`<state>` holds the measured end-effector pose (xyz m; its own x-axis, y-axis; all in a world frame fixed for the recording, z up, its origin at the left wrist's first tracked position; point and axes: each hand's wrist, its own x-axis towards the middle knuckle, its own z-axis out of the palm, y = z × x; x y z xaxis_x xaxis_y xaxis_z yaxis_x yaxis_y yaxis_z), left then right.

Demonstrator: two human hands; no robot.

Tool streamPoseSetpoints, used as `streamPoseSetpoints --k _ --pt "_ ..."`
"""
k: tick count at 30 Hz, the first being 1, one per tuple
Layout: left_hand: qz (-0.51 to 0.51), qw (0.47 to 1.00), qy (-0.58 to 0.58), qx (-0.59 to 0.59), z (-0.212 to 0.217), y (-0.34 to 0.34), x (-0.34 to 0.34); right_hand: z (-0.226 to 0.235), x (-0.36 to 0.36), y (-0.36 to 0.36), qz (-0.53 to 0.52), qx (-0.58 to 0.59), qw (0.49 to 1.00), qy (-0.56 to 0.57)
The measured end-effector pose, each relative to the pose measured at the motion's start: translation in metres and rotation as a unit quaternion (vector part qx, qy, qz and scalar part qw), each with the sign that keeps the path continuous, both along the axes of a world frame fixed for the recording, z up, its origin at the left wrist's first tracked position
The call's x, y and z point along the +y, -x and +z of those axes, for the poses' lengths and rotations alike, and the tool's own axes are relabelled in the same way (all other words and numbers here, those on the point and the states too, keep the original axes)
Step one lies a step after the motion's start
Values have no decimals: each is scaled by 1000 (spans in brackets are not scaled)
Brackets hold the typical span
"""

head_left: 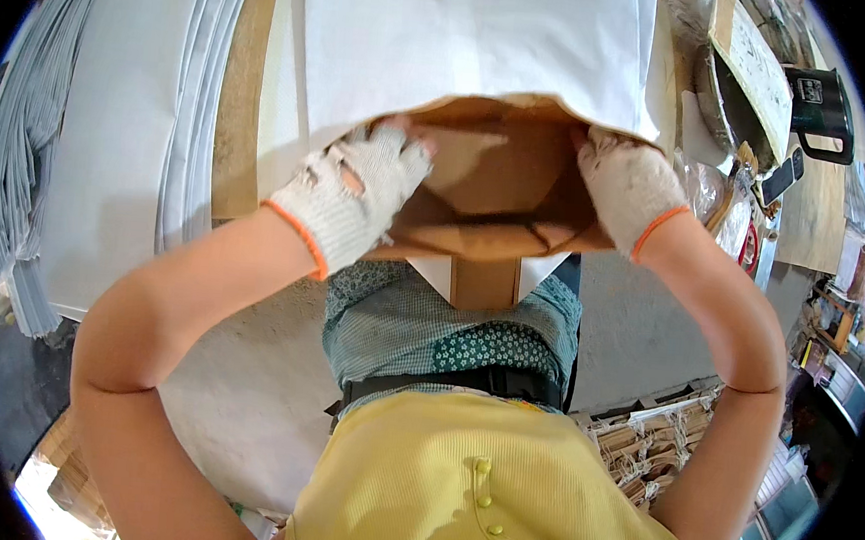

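Observation:
A large paper bag [478, 42], white outside and brown inside, lies on the work table with its mouth [499, 174] spread wide toward me. My left hand [363, 185], in a worn white knit glove with an orange cuff and holes in it, grips the left side of the rim. On the opposite side, my right hand [634, 189], gloved alike, is closed on the rim with its fingertips tucked inside. The bag's lower edge hangs over the table's front, showing a brown strip between white folded corners [485, 284].
To the left lie stacks of white paper sheets [121, 128] and fanned folded bags [20, 141]. A black mug [825, 112], a phone [784, 174] and plastic wrap [699, 183] sit at the right. Bundled brown pieces tied with string [656, 441] lie below on the right.

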<state>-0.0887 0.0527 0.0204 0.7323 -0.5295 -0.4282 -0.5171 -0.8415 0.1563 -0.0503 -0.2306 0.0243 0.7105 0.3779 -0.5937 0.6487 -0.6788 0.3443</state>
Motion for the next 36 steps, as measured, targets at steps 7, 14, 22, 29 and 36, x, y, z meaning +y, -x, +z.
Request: streamPoseSetpoints --k 7,14,22,29,36 --pt "-31 998 -6 46 -26 0 -7 15 19 42 -23 38 997 -60" --pt "-44 998 -24 -42 -15 11 -40 -35 6 2 -18 -5 996 -91" --pt "112 982 -15 151 -16 -14 -50 12 3 23 -72 153 929 -329" --pt "101 991 -1 85 -16 -1 -19 51 -130 37 -397 -71 758 -513" --pt "78 995 50 -30 -29 -5 -31 34 -196 29 -92 -323 932 -139"
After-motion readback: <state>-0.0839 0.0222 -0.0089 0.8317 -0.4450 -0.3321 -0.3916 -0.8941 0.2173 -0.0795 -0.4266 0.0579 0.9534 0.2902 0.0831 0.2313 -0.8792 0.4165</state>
